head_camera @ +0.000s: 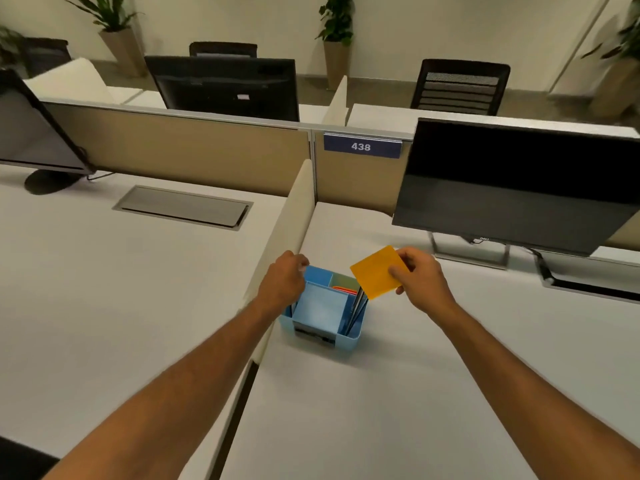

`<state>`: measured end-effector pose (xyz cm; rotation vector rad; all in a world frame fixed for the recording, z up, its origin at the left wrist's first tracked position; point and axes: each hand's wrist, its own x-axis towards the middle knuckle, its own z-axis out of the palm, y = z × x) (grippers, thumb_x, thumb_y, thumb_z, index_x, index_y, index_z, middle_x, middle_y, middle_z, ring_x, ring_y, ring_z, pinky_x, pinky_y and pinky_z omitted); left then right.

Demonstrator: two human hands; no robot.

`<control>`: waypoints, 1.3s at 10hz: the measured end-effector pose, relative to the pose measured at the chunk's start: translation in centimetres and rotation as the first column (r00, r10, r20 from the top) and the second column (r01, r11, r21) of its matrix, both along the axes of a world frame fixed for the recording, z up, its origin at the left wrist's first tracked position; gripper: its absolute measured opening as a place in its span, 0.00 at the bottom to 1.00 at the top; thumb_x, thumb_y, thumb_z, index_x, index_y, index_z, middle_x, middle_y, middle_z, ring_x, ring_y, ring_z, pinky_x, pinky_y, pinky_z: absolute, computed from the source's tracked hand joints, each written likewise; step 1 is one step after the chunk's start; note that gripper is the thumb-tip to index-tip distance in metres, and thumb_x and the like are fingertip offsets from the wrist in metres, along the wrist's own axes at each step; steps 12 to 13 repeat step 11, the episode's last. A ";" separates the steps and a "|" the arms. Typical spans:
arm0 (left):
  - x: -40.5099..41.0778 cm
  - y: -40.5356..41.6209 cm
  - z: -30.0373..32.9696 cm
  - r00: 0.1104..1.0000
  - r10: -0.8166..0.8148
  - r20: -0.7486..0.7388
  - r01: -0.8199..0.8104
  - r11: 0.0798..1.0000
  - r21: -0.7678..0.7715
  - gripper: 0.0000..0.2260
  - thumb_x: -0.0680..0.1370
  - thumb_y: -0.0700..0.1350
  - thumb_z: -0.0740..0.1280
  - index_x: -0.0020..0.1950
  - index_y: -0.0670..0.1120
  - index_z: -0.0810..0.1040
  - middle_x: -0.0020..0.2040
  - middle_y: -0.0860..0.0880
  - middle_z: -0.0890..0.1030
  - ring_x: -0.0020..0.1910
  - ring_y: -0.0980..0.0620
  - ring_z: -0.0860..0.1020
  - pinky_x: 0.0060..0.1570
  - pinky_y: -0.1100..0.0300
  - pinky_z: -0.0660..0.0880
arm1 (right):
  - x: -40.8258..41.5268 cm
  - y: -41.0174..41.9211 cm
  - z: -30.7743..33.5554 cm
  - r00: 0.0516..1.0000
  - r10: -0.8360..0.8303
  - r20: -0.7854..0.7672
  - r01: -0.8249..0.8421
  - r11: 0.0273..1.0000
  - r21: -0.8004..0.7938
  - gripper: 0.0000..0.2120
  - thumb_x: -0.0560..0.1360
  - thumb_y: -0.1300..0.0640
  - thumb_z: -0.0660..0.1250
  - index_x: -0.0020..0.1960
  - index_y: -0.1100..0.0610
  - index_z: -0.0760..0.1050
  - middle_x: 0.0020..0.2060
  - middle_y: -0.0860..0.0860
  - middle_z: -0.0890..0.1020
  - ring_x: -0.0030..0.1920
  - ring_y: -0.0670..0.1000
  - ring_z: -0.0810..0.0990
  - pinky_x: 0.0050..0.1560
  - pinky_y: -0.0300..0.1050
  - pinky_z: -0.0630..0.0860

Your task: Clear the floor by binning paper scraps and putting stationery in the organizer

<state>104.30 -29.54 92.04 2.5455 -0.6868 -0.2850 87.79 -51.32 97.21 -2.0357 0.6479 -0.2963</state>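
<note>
A light blue desk organizer (348, 338) stands on the white desk (398, 393) beside a low cream divider (287, 233). It holds a blue pad (320, 308), an orange-red item at the back and dark pens (356, 308) on its right side. My right hand (420, 277) pinches an orange sticky-note pad (377, 271), tilted, just above the organizer's right rear corner. My left hand (284, 280) rests curled at the organizer's left rear edge, fingers on its rim. The floor is out of view.
A black Dell monitor (519, 188) stands at the right rear of the desk, its stand close behind my right hand. A cable hatch (183, 206) and another monitor (31, 129) sit on the left desk. A tan partition carries a sign reading 438 (362, 146).
</note>
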 end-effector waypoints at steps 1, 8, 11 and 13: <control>0.7 -0.2 -1.7 0.999 -0.037 -0.003 0.038 0.997 0.066 0.14 0.79 0.36 0.65 0.64 0.43 0.79 0.58 0.42 0.77 0.54 0.41 0.79 0.48 0.56 0.72 | 2.5 -0.5 -1.0 1.000 0.011 -0.006 -0.012 1.000 -0.026 0.04 0.80 0.56 0.64 0.54 0.52 0.75 0.49 0.51 0.79 0.45 0.50 0.79 0.37 0.41 0.79; 1.0 -0.4 -3.8 0.998 0.050 -0.025 -0.047 0.994 0.097 0.16 0.77 0.38 0.70 0.64 0.45 0.80 0.59 0.45 0.79 0.60 0.44 0.74 0.55 0.54 0.74 | 9.2 2.2 -7.1 0.886 0.246 -0.394 -0.411 0.809 -0.419 0.12 0.80 0.51 0.62 0.60 0.52 0.77 0.56 0.53 0.81 0.55 0.53 0.76 0.51 0.49 0.73; 0.2 0.5 -2.1 0.999 0.045 0.003 -0.045 0.999 -0.026 0.16 0.78 0.37 0.68 0.66 0.45 0.78 0.62 0.45 0.78 0.62 0.46 0.74 0.58 0.56 0.74 | 8.0 2.4 -7.5 0.917 0.144 -0.371 -0.292 0.877 -0.382 0.13 0.80 0.56 0.62 0.64 0.53 0.76 0.59 0.54 0.81 0.58 0.53 0.76 0.55 0.49 0.76; 0.2 0.5 -2.1 0.999 0.045 0.003 -0.045 0.999 -0.026 0.16 0.78 0.37 0.68 0.66 0.45 0.78 0.62 0.45 0.78 0.62 0.46 0.74 0.58 0.56 0.74 | 8.0 2.4 -7.5 0.917 0.144 -0.371 -0.292 0.877 -0.382 0.13 0.80 0.56 0.62 0.64 0.53 0.76 0.59 0.54 0.81 0.58 0.53 0.76 0.55 0.49 0.76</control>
